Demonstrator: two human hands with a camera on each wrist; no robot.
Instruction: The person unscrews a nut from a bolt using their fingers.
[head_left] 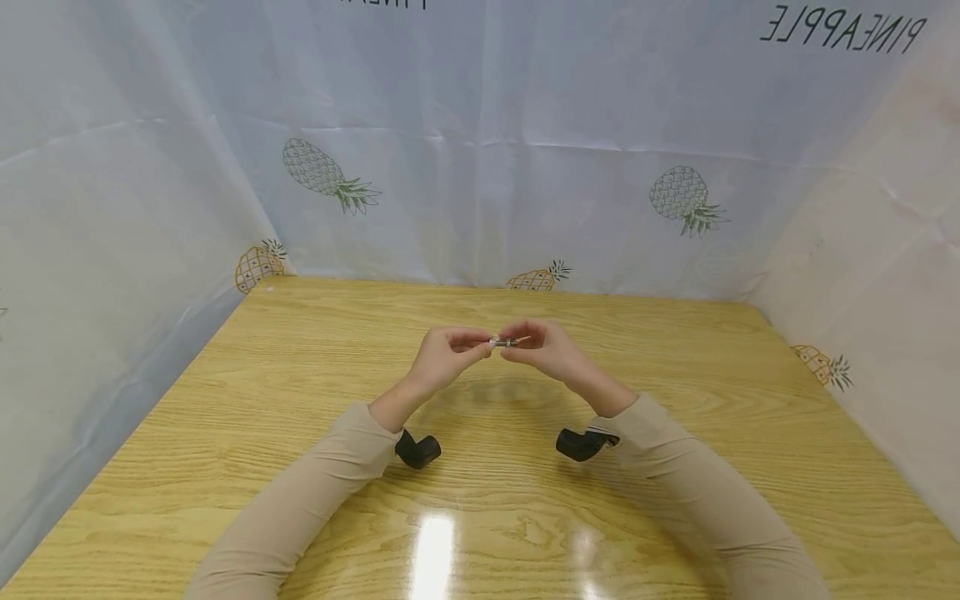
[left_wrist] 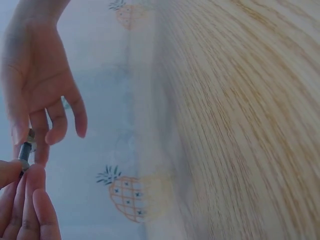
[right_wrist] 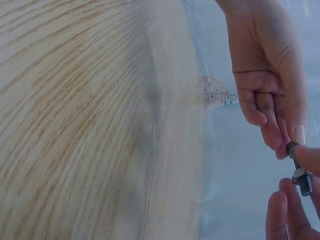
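A small metal bolt (head_left: 503, 342) with a nut (right_wrist: 302, 177) on its thread is held above the table, between the two hands. My left hand (head_left: 447, 357) pinches the bolt's head end between thumb and fingertips. From the other side, my right hand (head_left: 552, 348) has its thumb and fingers curled about the nut end; the exact contact is hard to make out. The threaded tip sticks out past the nut in the right wrist view. In the left wrist view the bolt (left_wrist: 25, 151) stands near the left edge, part of it covered by fingertips.
Beneath the hands lies a wood-grain table (head_left: 315, 350). A pale curtain (head_left: 480, 200) printed with pineapples hangs along its back and sides. Black wrist mounts (head_left: 417, 451) stick out below the beige sleeves (head_left: 315, 475).
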